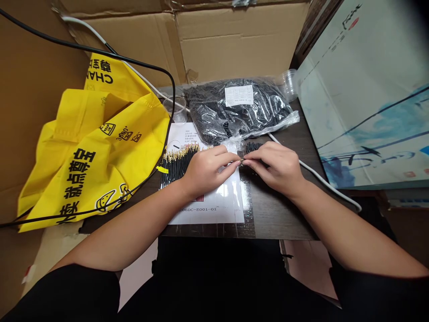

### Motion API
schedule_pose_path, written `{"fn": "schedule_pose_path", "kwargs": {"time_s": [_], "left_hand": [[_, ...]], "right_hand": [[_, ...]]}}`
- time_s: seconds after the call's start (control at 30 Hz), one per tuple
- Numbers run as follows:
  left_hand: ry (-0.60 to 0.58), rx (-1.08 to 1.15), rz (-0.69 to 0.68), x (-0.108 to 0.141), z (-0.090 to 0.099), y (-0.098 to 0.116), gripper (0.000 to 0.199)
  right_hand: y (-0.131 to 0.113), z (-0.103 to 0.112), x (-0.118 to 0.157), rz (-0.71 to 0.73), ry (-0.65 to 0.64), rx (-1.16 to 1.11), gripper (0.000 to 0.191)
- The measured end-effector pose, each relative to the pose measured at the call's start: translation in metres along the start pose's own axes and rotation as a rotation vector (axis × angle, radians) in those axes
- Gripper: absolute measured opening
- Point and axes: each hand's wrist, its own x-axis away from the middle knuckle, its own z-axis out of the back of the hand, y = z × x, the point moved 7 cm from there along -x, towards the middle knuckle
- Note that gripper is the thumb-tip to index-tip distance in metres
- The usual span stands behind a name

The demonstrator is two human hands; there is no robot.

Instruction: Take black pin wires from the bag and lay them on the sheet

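Over the right edge of a printed sheet [214,217], the fingertips of my two hands meet. My left hand [212,166] is closed in a pinch on a small brass-coloured piece [241,160], its fingers hiding most of it. My right hand [277,166] pinches the same small piece from the other side. Left of my left hand lies a bundle of short black cables [176,166] with gold-coloured ends, a yellow tag [162,170] at its side. Behind my right fingers sits a small pile of black ribbed pieces [254,147], partly covered by the hand.
A clear plastic bag [268,109] full of black pieces lies at the back, between two clear plastic cups. To the left rests a yellow bag [134,120] with a black cable [134,59] across it. A white cord [321,181] runs right, beside a pale printed box [362,103].
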Motion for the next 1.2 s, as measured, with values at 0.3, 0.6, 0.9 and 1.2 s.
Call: {"fn": "schedule_pose_path", "kwargs": {"time_s": [0.3,0.6,0.9,1.2], "left_hand": [[-0.023,0.004,-0.014,-0.0003,-0.0017,0.0006,0.019],[-0.048,-0.003,-0.038,0.0,-0.0034,0.0031,0.021],[-0.046,-0.007,-0.081,0.0008,-0.0046,0.0046,0.019],[-0.005,0.055,-0.044,-0.0015,0.0009,0.0036,0.017]], "right_hand": [[0.0016,-0.0028,0.0006,-0.001,-0.018,0.03,0.009],[0.0008,-0.0059,0.0023,0.002,-0.043,0.064,0.01],[-0.0025,-0.0064,0.0015,-0.008,-0.031,0.03,0.006],[-0.0064,-0.0071,-0.0001,-0.045,-0.072,-0.062,0.012]]}}
